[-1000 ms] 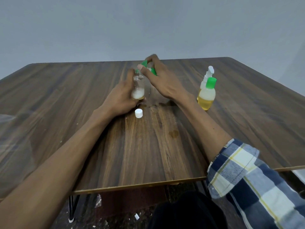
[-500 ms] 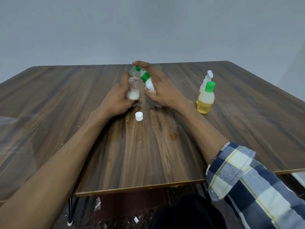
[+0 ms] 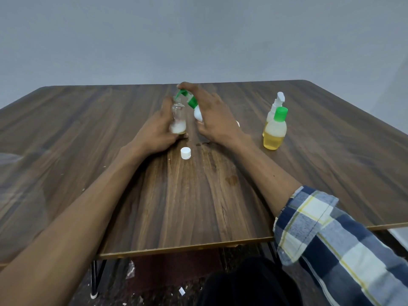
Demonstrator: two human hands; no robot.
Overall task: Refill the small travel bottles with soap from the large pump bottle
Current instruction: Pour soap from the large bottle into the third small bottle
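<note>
Clear travel bottle (image 3: 178, 117) in left hand (image 3: 154, 133), pump bottle (image 3: 194, 107) seemingly under right hand (image 3: 215, 120)

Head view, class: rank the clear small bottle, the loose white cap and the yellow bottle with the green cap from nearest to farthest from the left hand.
1. Clear small bottle: gripped in the left hand, mid-table.
2. Loose white cap: on the table just right of that hand's wrist, toward the person.
3. Yellow bottle with the green cap: standing far right, beyond the right hand.

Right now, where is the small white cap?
In the head view, the white cap lies loose on the table, just in front of the left hand.
</note>
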